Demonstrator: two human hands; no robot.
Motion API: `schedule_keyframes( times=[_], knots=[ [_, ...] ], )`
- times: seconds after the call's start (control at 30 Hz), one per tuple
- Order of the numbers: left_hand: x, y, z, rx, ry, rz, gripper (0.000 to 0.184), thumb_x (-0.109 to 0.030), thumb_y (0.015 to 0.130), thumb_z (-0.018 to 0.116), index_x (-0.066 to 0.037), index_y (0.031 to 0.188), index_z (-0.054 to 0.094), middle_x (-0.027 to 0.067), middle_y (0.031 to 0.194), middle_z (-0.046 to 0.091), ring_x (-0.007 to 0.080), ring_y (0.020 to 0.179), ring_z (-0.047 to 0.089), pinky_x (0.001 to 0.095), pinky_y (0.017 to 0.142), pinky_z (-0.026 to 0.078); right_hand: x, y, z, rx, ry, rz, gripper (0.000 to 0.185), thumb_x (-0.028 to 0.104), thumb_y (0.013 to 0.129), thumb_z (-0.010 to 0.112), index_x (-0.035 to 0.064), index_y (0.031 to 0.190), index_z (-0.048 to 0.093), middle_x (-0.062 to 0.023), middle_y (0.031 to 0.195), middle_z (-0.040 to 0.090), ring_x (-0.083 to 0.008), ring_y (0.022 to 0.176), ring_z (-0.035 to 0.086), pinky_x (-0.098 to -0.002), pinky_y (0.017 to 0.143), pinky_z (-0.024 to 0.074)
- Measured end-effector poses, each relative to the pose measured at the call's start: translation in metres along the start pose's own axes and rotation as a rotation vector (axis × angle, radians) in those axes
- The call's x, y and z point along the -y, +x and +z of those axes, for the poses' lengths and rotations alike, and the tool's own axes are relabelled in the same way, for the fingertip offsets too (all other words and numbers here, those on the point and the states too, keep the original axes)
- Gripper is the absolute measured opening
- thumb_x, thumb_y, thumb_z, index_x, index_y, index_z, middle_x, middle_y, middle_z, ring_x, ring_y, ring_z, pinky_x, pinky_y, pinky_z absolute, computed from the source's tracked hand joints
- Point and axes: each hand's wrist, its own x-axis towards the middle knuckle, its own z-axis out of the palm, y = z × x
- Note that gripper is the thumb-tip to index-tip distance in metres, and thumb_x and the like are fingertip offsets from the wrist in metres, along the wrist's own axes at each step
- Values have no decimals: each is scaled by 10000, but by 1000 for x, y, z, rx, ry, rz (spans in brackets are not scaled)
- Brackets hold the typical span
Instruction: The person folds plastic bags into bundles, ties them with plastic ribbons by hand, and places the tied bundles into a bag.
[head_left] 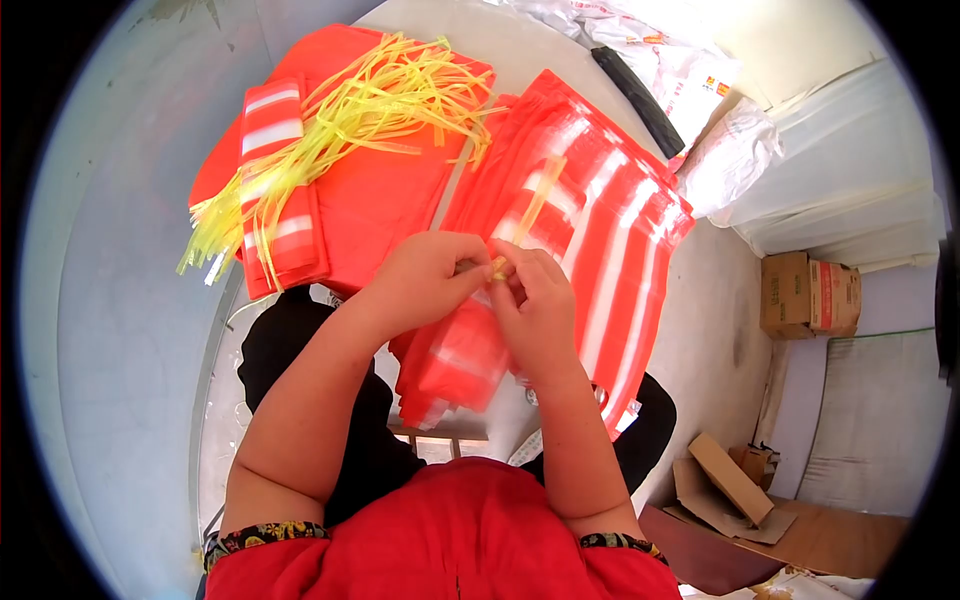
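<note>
My left hand and my right hand meet over the middle of the work, fingers pinched together on a yellow plastic strip. One free end of the strip points up and away from my hands. Under them lies a narrow folded bundle of red-and-white plastic, its near end blurred. This bundle rests on a thick stack of red-and-white striped plastic sheets or bags. Whether the strip goes all the way round the bundle is hidden by my fingers.
To the left, a heap of loose yellow strips lies over a red plastic pile and a folded striped bundle. Beyond the stack are a black bar and white printed sacks. Cardboard boxes stand at right.
</note>
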Motion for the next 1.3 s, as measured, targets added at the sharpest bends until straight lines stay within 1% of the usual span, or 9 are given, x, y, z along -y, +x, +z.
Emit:
schedule_keyframes(
  times=[0.17,0.4,0.5,0.7,0.8,1.0,1.17,1.27,1.3],
  knots=[
    [0,-2,-4,28,82,98,85,-61,942,695,17,954,666,55,800,655,111,759,591,284,712,497,-1,0,1,-35,11,-45,346,-34,860,697,21,1202,704,-165,1011,660,-344,942,662,-412,822,549],
    [2,-5,-5,56,-121,-50,75,-55,958,684,20,961,682,14,815,659,84,786,602,267,715,500,0,-4,3,-84,50,-75,247,-58,889,677,-13,1126,727,-149,998,650,-295,893,665,-347,762,562],
    [2,-3,-3,33,-182,-125,94,-82,976,681,10,965,690,0,821,660,74,777,596,260,707,495,-5,-6,4,-48,159,3,228,-43,924,666,-4,1143,717,-124,981,650,-238,853,661,-313,736,557],
    [4,3,3,-49,-123,-157,146,-146,999,682,-5,962,691,-6,818,657,70,760,589,253,692,485,4,-5,-3,14,638,472,166,-22,953,659,-1,1116,684,-80,952,646,-151,812,609,-267,745,515],
    [9,7,6,-46,-162,-153,151,-153,1004,680,-13,947,688,-4,812,653,71,759,586,250,690,482,2,-4,-14,157,518,434,144,-26,951,654,6,1089,680,-70,946,644,-142,830,596,-264,760,501],
    [10,9,1,-1,-239,-191,163,-153,1008,683,-23,910,676,-11,801,650,67,743,574,247,683,475,0,-3,-11,52,170,76,168,-45,890,692,31,1040,708,-80,982,639,-237,882,622,-337,788,518],
    [17,13,0,-50,-294,-219,166,-149,974,722,-19,884,672,25,868,653,108,819,608,268,727,486,-4,-7,-18,28,106,12,125,-56,844,732,24,939,724,-93,1032,636,-277,972,610,-370,818,522],
    [23,15,5,-354,223,30,171,-151,930,755,-9,882,671,70,967,614,167,941,606,315,804,498,-6,-14,-29,114,2,-23,109,-51,831,755,26,904,735,-90,1039,630,-269,995,601,-372,832,521],
    [20,14,5,-354,301,36,171,-152,921,759,-8,898,670,82,987,601,180,971,599,329,826,498,-8,-17,-31,146,-34,-33,105,-49,826,763,28,894,740,-89,1037,627,-266,999,598,-373,836,520]
  ],
)
